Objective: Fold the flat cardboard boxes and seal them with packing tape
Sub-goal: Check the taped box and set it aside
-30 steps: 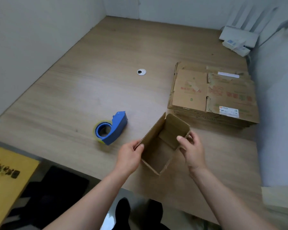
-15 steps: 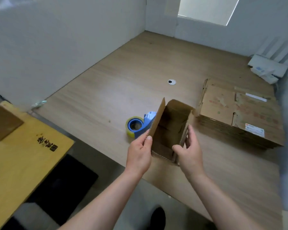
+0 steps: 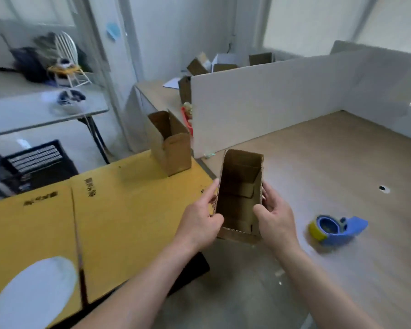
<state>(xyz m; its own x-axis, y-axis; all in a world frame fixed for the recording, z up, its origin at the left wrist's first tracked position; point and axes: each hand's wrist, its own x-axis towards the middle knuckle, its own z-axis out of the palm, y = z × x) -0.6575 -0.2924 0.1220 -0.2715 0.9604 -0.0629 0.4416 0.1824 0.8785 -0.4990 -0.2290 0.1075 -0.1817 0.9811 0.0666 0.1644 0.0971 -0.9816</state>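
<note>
I hold a small brown cardboard box [image 3: 241, 186], set up with its open top toward me, in the air over the gap between two tables. My left hand [image 3: 201, 220] grips its left wall, thumb at the near corner. My right hand [image 3: 274, 217] grips its right wall with the thumb inside the box. A blue tape dispenser with a yellow roll [image 3: 335, 230] lies on the wooden table [image 3: 330, 162] to the right of my right hand. Another folded box [image 3: 171, 144] stands with its flaps up on the yellow surface [image 3: 119, 210] at the left.
A white partition [image 3: 271, 98] walls the back of the wooden table. More boxes [image 3: 223, 62] sit on a desk behind it. At the far left are a grey folding table [image 3: 40, 112], a black crate [image 3: 36, 160] and a white chair [image 3: 67, 60].
My view has swung left, so the flat box stack has left the frame and the tape dispenser now lies to the right. Both hands have carried the box leftward off the wooden table.
</note>
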